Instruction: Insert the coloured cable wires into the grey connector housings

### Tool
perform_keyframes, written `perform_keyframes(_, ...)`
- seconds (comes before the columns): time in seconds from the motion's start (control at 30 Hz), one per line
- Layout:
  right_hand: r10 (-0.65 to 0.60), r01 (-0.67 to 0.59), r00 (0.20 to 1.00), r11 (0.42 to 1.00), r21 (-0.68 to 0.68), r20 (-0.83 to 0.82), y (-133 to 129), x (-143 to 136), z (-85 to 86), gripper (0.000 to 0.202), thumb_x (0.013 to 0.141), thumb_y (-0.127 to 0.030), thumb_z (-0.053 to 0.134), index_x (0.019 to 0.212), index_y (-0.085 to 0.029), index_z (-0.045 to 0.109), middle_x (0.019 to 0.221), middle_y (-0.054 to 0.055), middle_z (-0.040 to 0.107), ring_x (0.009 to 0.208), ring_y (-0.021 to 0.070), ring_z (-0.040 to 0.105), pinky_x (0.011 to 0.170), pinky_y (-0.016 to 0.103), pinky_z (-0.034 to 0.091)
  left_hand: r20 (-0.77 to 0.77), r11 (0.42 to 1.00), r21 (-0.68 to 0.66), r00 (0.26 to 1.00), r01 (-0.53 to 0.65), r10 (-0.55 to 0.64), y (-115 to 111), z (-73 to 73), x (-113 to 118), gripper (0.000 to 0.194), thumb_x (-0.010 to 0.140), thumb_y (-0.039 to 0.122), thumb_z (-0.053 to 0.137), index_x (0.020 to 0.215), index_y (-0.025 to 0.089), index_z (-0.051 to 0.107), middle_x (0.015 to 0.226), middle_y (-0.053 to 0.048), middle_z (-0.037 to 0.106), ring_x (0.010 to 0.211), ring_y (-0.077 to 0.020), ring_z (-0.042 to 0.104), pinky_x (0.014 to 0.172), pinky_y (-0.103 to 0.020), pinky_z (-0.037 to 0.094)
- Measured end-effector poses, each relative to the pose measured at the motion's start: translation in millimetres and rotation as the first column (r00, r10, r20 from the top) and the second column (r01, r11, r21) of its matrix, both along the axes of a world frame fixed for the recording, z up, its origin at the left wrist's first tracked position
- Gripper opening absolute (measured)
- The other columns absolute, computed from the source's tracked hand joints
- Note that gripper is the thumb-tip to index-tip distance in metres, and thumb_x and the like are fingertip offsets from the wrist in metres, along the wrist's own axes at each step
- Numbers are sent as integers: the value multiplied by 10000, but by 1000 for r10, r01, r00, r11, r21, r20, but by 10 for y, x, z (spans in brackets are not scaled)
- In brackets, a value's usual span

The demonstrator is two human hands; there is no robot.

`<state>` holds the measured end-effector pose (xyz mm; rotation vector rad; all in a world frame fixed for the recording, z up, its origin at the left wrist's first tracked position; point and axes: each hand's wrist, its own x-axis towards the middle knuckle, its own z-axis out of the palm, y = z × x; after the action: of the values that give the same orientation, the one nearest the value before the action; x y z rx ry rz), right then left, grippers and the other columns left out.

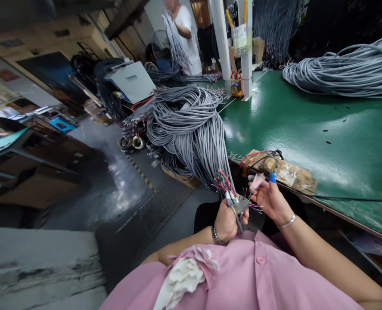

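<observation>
My left hand (pixel 227 223) is closed around the ends of several grey cables (pixel 228 199). Thin red, green and white wires (pixel 222 181) fan out of these ends. A grey wrap (pixel 240 207) covers the thumb. My right hand (pixel 271 201) is held close beside it, fingers curled and pinched, with a blue wrap (pixel 272 177) on the thumb. At its fingers is a blurred pale pink piece (pixel 257 182); whether it is held or wrapped on a finger is unclear. Loose coloured wires (pixel 251 196) stick out between the hands.
A large heap of grey cable (pixel 187 116) hangs over the edge of the green table (pixel 284 125). On that edge lies a worn wooden block (pixel 287 172) with wires. Another cable coil (pixel 342 71) lies farther right. A person (pixel 191 47) stands behind, holding cables.
</observation>
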<state>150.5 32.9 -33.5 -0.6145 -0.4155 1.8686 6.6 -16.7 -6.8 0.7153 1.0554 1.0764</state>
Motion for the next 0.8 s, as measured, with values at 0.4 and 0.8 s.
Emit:
perform_keyframes(0.4, -147, 133, 976, 987, 95, 159, -1, -57, -25, 416, 771, -600, 597, 804, -195, 686, 750, 35, 668, 587, 120, 545, 537, 251, 467, 86, 994, 66, 993, -91, 86, 56, 21, 62, 242, 697, 339, 688, 703, 131, 565, 535, 9, 575, 371, -76, 474, 378, -195, 334)
perform_keyframes(0.8, -190, 193, 981, 977, -95, 34, 82, -154, 38, 348, 673, -508, 748, 778, -186, 669, 738, 13, 680, 589, 104, 579, 526, 198, 495, 35, 992, 68, 994, -104, 101, 81, -74, 80, 223, 702, 304, 687, 680, 127, 554, 534, 10, 569, 365, -74, 470, 366, -192, 331)
